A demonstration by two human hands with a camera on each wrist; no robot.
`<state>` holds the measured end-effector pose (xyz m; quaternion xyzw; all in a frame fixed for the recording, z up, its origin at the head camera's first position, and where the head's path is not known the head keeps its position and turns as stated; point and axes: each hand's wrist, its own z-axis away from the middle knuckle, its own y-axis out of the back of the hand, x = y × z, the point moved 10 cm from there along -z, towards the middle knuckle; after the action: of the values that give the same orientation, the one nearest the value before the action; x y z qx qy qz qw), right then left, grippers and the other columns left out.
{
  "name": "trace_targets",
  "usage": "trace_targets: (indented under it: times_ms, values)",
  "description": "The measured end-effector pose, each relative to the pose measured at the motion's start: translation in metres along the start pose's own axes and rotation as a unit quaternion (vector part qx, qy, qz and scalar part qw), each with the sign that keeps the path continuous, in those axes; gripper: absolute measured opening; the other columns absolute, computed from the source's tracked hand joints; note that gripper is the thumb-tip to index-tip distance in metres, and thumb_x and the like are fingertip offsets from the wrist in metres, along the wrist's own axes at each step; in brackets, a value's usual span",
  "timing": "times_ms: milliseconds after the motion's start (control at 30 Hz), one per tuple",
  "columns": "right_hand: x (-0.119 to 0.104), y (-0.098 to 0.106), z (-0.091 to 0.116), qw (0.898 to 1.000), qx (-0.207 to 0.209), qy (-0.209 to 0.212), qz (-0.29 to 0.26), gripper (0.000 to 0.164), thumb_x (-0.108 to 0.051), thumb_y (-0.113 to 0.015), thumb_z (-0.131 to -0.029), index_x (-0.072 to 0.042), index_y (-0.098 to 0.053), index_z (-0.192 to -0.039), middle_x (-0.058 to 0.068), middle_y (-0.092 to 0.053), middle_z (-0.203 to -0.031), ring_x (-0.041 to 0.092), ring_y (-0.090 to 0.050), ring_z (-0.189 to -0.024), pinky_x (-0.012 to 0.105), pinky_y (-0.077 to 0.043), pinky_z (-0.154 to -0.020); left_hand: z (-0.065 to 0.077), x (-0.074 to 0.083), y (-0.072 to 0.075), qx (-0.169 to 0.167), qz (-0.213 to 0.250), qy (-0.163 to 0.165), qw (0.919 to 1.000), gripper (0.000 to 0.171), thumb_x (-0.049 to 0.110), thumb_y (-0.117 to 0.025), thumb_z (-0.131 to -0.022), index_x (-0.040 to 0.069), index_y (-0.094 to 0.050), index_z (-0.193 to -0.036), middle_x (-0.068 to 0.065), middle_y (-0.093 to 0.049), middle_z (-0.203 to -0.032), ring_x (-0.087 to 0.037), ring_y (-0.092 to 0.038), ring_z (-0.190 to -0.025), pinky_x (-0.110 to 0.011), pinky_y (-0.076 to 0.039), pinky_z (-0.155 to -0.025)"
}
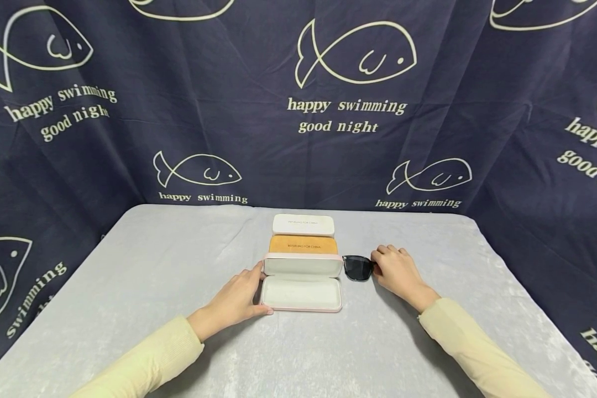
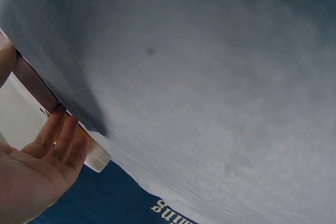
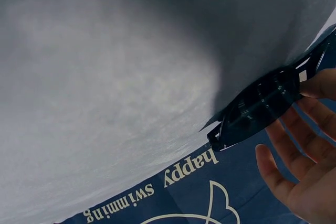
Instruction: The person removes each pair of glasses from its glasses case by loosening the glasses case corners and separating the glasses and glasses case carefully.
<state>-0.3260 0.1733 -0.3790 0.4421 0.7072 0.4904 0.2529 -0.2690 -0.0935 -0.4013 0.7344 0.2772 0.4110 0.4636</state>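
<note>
Black sunglasses (image 1: 357,268) | head: right grip (image 1: 397,271), knuckles up | right wrist: pinching thumb (image 3: 321,84)

Sunglasses (image 1: 358,268): 3 o'clock end hidden behind right hand (image 1: 397,271), head view; cut off at 2 o'clock, right wrist view. Orange case (image 1: 303,243): 6 o'clock edge hidden by open case (image 1: 302,283). White case (image 1: 303,229): lettering (image 1: 303,223) too small to read surely. Left hand (image 2: 39,177): cut off at 8 o'clock, left wrist view.
</note>
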Motion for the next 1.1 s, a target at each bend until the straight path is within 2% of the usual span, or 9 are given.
trace_targets:
  times_ms: [367, 767, 967, 1100]
  values:
    - [0.0, 0.0, 0.0, 1.0, -0.006, -0.004, -0.001, 0.014, -0.005, -0.069, -0.066, -0.011, -0.059, -0.074, 0.003, -0.056, -0.074, 0.023, -0.053, -0.071, 0.036, -0.037, -0.058, 0.001, 0.0, 0.0, 0.0, 0.004, -0.001, 1.0, 0.099, 0.038, -0.081, -0.064, -0.006, -0.03, -0.136, -0.008, -0.061, -0.111, -0.025, -0.058, -0.098, -0.043, -0.047, -0.086]
    - [-0.01, 0.014, -0.007, 1.0, 0.02, -0.007, -0.016, 0.008, -0.011, -0.063, -0.076, -0.008, -0.063, -0.083, 0.005, -0.061, -0.079, 0.024, -0.056, -0.074, 0.039, -0.042, -0.062, 0.0, 0.001, 0.001, 0.001, 0.003, -0.004, 1.0, 0.101, 0.04, -0.081, -0.063, -0.007, -0.029, -0.136, -0.008, -0.063, -0.109, -0.025, -0.058, -0.097, -0.042, -0.048, -0.085]
    - [-0.02, 0.025, -0.011, 0.998, 0.044, 0.0, -0.039, 0.01, -0.016, -0.058, -0.083, -0.008, -0.064, -0.086, 0.004, -0.062, -0.082, 0.024, -0.058, -0.078, 0.039, -0.043, -0.064, 0.0, 0.002, 0.002, 0.002, 0.004, -0.007, 1.0, 0.101, 0.04, -0.081, -0.063, -0.007, -0.029, -0.136, -0.009, -0.062, -0.11, -0.026, -0.059, -0.097, -0.043, -0.048, -0.085]
    - [-0.028, 0.031, -0.013, 0.998, 0.044, 0.004, -0.049, 0.014, -0.018, -0.055, -0.086, -0.009, -0.064, -0.089, 0.004, -0.063, -0.086, 0.024, -0.059, -0.083, 0.038, -0.043, -0.067, 0.0, 0.002, 0.001, 0.001, 0.005, -0.008, 0.9999, 0.101, 0.04, -0.081, -0.063, -0.007, -0.029, -0.136, -0.009, -0.062, -0.11, -0.026, -0.058, -0.098, -0.043, -0.047, -0.086]
